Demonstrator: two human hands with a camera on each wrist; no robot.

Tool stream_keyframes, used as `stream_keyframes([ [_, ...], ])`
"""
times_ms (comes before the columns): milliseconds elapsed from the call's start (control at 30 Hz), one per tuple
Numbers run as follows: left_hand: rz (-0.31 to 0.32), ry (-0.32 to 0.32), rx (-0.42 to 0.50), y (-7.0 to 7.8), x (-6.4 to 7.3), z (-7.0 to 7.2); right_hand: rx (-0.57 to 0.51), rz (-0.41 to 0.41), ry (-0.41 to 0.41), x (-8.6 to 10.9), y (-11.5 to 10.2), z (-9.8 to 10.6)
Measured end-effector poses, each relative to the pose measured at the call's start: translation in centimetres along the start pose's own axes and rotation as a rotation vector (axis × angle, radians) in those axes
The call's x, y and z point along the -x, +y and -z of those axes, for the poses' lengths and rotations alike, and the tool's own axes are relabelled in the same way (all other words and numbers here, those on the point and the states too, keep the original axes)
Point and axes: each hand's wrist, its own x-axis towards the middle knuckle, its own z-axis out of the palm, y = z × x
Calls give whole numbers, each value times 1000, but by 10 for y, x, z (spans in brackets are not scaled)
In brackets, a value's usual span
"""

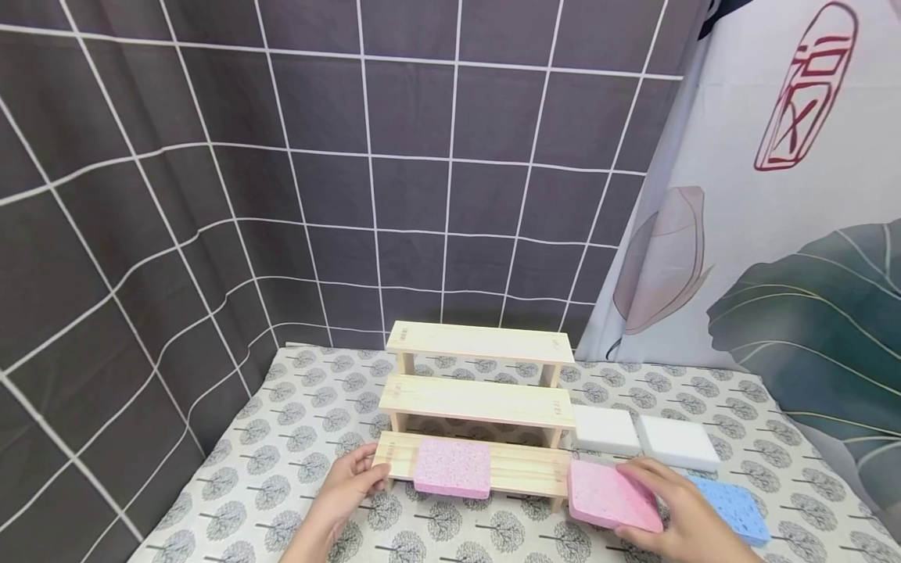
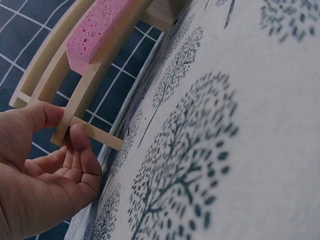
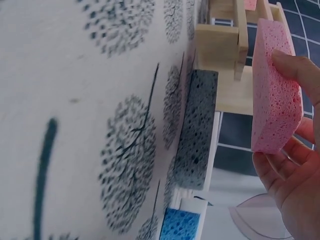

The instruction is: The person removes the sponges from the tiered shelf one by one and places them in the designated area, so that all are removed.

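A three-step wooden shelf (image 1: 479, 400) stands on the cloth. My left hand (image 1: 349, 485) pinches the left end of its lowest step, thumb and finger on either side of the board (image 2: 75, 102) in the left wrist view. On that step lies a light pink sponge (image 1: 452, 469), jutting over the front edge. My right hand (image 1: 676, 504) grips a deeper pink sponge (image 1: 608, 496) just off the step's right end. The right wrist view shows this sponge (image 3: 275, 95) held up, clear of the cloth, with a grey sponge (image 3: 197, 130) below, mostly hidden in the head view.
Two white sponge blocks (image 1: 679, 441) lie side by side, right of the shelf. A blue sponge (image 1: 735, 510) is partly behind my right hand. Tree-printed cloth (image 1: 281, 461) covers the table. A dark grid curtain (image 1: 415, 188) hangs behind, a pale leaf-printed one (image 1: 725, 258) at right.
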Motion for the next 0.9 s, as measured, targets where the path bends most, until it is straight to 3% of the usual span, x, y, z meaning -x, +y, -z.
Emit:
stream_keyframes([
  [467,7,-5,-6,0,0,0,-55,69,31,20,22,-2],
  [700,10,1,-10,-3,-1,1,-51,59,-2,27,22,-3],
  [900,6,-1,-9,-1,-1,1,-87,116,-51,33,27,-6],
])
